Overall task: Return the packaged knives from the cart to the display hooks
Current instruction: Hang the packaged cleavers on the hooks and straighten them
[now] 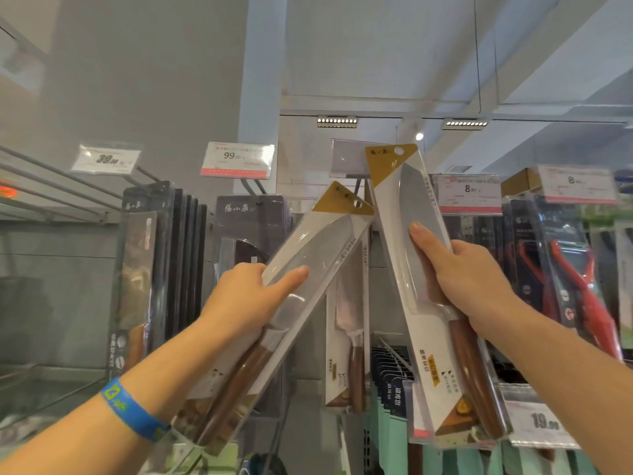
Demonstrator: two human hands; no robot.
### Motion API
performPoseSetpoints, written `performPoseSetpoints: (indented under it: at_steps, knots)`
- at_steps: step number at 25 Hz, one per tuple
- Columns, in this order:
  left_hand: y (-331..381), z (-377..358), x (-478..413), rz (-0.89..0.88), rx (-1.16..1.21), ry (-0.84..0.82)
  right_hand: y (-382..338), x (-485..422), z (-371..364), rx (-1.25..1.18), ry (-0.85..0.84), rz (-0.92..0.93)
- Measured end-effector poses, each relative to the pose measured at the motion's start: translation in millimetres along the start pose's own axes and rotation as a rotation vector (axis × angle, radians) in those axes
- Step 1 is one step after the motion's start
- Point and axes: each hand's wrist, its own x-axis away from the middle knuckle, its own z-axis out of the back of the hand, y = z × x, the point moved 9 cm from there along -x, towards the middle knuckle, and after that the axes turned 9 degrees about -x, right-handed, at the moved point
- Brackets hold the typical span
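White-card, clear-blister left packaged knife: gold top corner with a punched hang hole, steel blade, brown wooden handle. Held up in front of the display, tilted so the top leans right. Left grip pinches it at mid-blade, thumb pressed flat across the front, fingers hidden behind the card. Bright blue printed wristband on that forearm.

Right packaged knife, same white card, gold corner and wooden handle, stands nearly upright and higher, top leaning slightly left. Right grip is closed round its edge near where blade meets handle, thumb lying up the front, fingers wrapped behind. The two packs' upper ends are near each other; contact cannot be told.

Right pack's gold corner overlaps the grey blank tag holder at the tip of a dark metal display hook. Below it, between the two held packs, a third matching hanging knife pack is on display.

Further out: dark blister packs to the left under a white price tag reading 99.00; red-handled tools in clear packs to the right; a white price tag reading 19.90 low right.
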Motion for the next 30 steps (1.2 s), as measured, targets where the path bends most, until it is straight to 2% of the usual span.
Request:
performPoseSetpoints:
  at_steps: [4,10,14,18,21,25,30]
  knots:
    - [15,-16,-1,-0.050,-0.105,-0.108,-1,1,4,-0.009,-0.002,-0.014]
    - [16,-29,2,-0.003,0.014,-0.171,-10,5,13,0.019,0.011,-0.012]
    - [3,-19,-4,0.099,0.145,-0.119,-12,7,20,0.023,0.011,-0.015]
    - [0,-29,-7,0.115,0.068,-0.216,-11,7,21,0.019,0.009,-0.015]
    - [-1,-39,-23,0.202,0.064,-0.250,-12,7,18,0.020,-0.001,-0.029]
    - [-4,-74,-23,0.349,0.209,-0.321,-9,8,16,0.028,0.005,-0.038]
    - [4,-134,-8,0.408,0.346,-0.467,-1,16,7,0.016,-0.037,-0.061]
